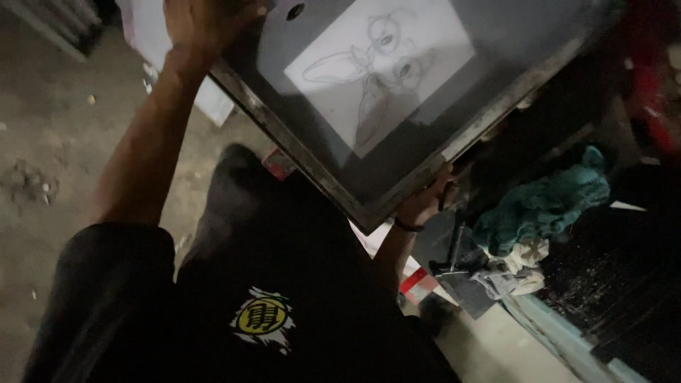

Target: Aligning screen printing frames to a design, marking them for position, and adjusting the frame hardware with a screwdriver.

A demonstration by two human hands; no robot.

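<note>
- Screen-printing frame [397, 142] is held up tilted in front of the chest; judged stiff and fairly light, its mesh with a rabbit-like drawing fragile, so best gripped by the rails.
- Left hand [202, 25] is clamped on the upper corner.
- Right hand [424, 202] is clasped under the lower edge.
- Teal rag [546, 202] is seen on the bench [567, 333].

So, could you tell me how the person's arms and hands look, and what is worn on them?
Both forearms are bare. The left hand has no glove or ring that I can see. The right hand has a thin dark band around the wrist. The short sleeve of a black T-shirt covers the left upper arm. The dim light hides finer details.
</note>
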